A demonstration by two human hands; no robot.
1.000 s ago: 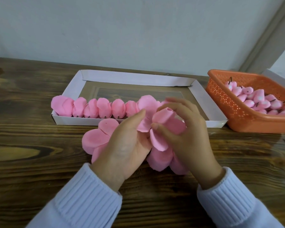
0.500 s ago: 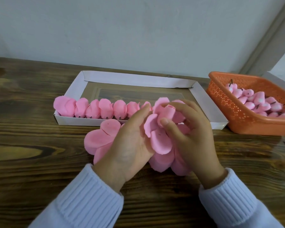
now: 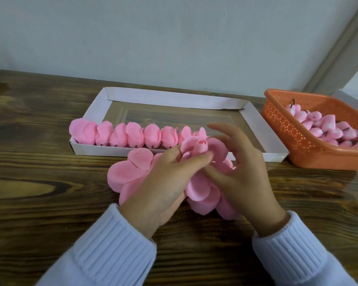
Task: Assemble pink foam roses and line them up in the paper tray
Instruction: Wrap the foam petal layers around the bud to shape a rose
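rose (image 3: 203, 147) in work: pink foam, a tightly rolled bud at the centre, thin rounded petals fanned round it, the lower ones hanging towards 6 o'clock over the table (image 3: 39, 182). it is held just above the table, at 6 o'clock from the paper tray (image 3: 174, 98). left hand (image 3: 165, 182) is clasped on the rose, thumb laid across the petals below the bud. right hand (image 3: 246, 174) is released, fingers spread and loosely curved at 3 o'clock of the bud, thumb touching the petals; nothing is seen pinched. a flat petal sheet (image 3: 130, 170) lies on the table at 9 o'clock of the left hand. finished roses (image 3: 132, 135) are lined along the tray's near wall, filling its left part. buds (image 3: 329, 129) are heaped in the orange basket (image 3: 287, 137) at 2 o'clock.

versus 0.5 s ago: right fingers, then curled on a petal against the bud, are now lifted off and spread; the bud centre is uncovered. the tray row is unchanged.
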